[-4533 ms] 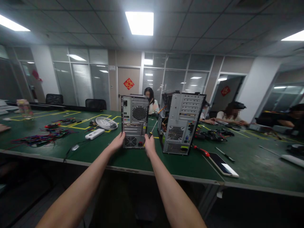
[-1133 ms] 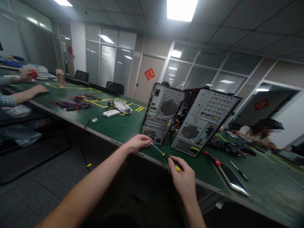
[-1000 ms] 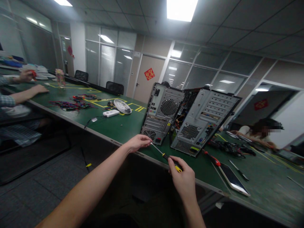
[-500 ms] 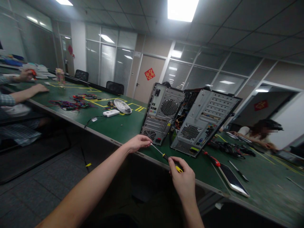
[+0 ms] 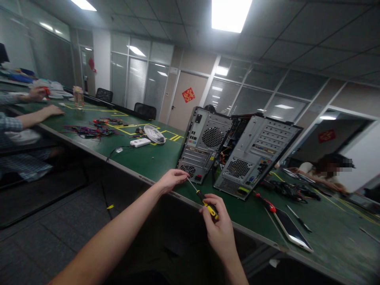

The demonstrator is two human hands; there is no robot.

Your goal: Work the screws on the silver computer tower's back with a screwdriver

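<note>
A grey computer tower (image 5: 203, 144) stands with its back panel toward me near the front edge of the green table (image 5: 142, 158). My right hand (image 5: 218, 227) is closed around the yellow-and-black handle of a screwdriver (image 5: 204, 200), whose shaft slants up and left. My left hand (image 5: 173, 180) pinches the screwdriver's tip, close to the tower's lower left corner. A second, open tower (image 5: 252, 156) stands just to the right of the first.
A red-handled screwdriver (image 5: 264, 202) and a tablet (image 5: 292, 233) lie to the right. A white fan guard (image 5: 153, 134), a white remote (image 5: 139, 142) and coloured wires (image 5: 89, 130) lie to the left. A person's arms (image 5: 38, 114) rest far left; another person (image 5: 323, 172) sits far right.
Earlier both my hands were at the tower's rear base. Now my right hand holds the screwdriver away from it, and over the last second it has drawn back slightly left toward me.
</note>
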